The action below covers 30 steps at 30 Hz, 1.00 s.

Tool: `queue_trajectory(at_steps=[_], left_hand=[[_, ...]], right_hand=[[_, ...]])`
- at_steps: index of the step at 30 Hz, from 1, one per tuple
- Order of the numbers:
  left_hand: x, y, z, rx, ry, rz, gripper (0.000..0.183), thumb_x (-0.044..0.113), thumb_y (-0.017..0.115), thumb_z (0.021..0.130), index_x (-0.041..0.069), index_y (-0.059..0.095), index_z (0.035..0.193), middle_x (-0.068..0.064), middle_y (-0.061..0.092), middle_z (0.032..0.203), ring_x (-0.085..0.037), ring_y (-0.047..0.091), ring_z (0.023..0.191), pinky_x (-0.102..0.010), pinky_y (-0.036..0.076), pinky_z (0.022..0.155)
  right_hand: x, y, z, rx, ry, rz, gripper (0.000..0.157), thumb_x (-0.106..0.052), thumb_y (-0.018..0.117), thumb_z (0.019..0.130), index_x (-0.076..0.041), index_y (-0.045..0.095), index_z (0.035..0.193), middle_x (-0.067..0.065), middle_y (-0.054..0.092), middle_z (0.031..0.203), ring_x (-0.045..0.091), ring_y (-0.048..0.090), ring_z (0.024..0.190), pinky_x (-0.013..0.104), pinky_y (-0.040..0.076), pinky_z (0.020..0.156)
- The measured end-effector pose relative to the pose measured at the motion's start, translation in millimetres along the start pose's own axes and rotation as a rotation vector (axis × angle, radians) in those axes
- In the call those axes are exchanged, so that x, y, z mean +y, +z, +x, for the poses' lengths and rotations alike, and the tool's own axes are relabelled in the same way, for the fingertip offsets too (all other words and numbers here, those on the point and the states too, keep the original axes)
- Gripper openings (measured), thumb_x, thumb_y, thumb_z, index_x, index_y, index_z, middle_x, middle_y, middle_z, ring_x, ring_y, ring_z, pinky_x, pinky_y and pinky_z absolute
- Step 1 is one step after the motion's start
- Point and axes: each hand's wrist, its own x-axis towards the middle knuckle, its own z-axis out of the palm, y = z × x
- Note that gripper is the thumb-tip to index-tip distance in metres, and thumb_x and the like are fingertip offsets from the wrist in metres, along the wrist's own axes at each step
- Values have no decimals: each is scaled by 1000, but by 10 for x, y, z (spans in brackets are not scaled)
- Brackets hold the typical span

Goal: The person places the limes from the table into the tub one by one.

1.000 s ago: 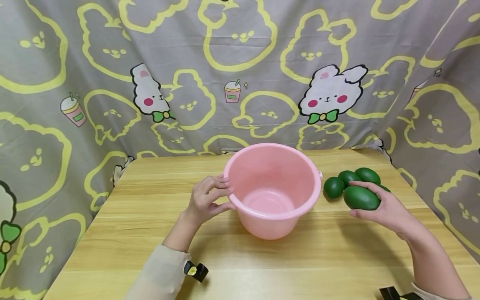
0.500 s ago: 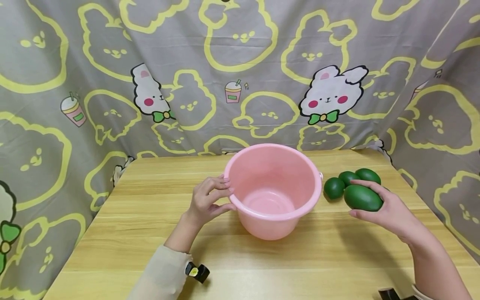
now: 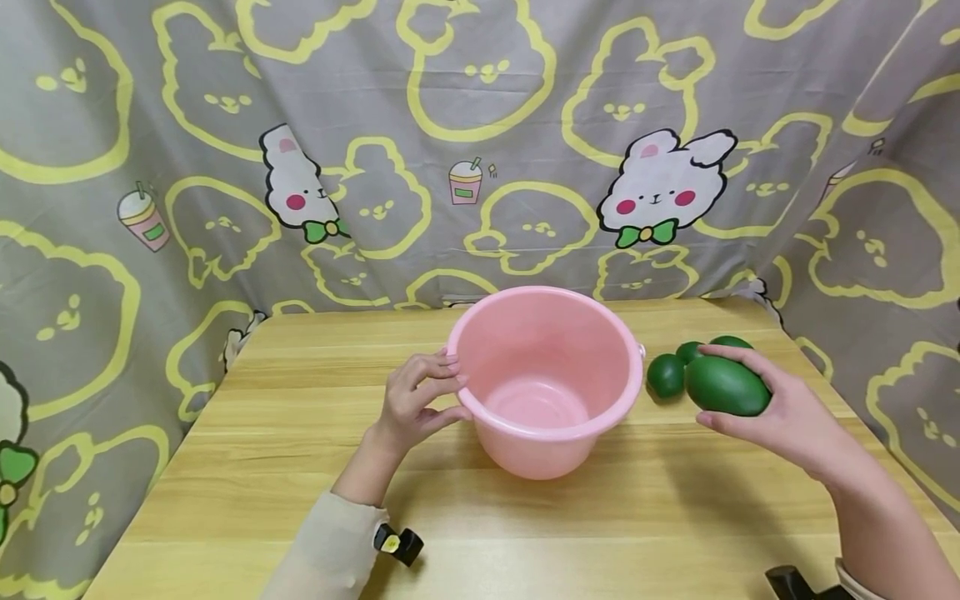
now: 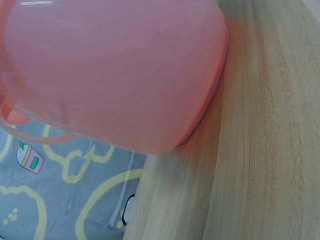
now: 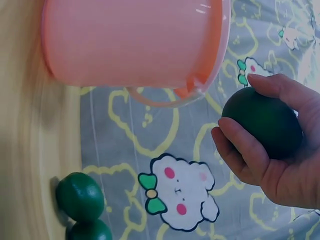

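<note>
My left hand [image 3: 412, 400] grips the near-left rim of a pink plastic bucket [image 3: 543, 450], fingers over the edge and thumb against the outside. The bucket stands upright on the table, and no contents show inside it. In the left wrist view the bucket's outer wall [image 4: 115, 70] fills the upper left, and the hand is out of sight. To the right, my right hand [image 3: 802, 421] holds a smooth green oval fruit [image 3: 726, 386] between thumb and fingers, raised above the table. The right wrist view shows this fruit [image 5: 265, 122] beside the bucket, level with its upper part.
More green fruits lie close together beyond the right hand, among them a round-looking one [image 3: 665, 377]; the held fruit and hand partly cover them. The bucket's handle [image 5: 160, 102] hangs at its side. A patterned curtain [image 3: 487, 108] rises behind the wooden table [image 3: 315, 417].
My right hand has risen slightly with the green fruit, which now covers more of the fruits behind it. The left hand and the bucket have stayed in place.
</note>
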Motion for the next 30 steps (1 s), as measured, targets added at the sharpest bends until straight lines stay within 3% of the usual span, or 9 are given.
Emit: queue_trajectory(at_steps=[9,22,30], left_hand=[[5,15,-2,9,1,-15,42,38,68,84,-4,70,83,-15,63,81,-32,65,77,-41,61,81],[15,6,-8,31,-30,-31,43,38,69,83,-5,70,83,-16,62,80,-33,64,78,-41,61,82],[34,10,-13,25,-45,-43,42,37,70,83,-5,70,84,-16,63,81,-34,64,79,-42,60,83]], right_hand=[[-109,-29,2,43,-20,66,74,-13,79,77,-28,44,140,14,46,126,3,51,82,21,51,57],[-325,-2,101,-16,-109,-2,72,-18,82,73,-20,47,137,13,53,124,8,55,81,21,51,59],[-376,2,94,-56,-132,24,69,-17,83,73,-22,51,133,-10,53,118,8,57,84,21,53,63]])
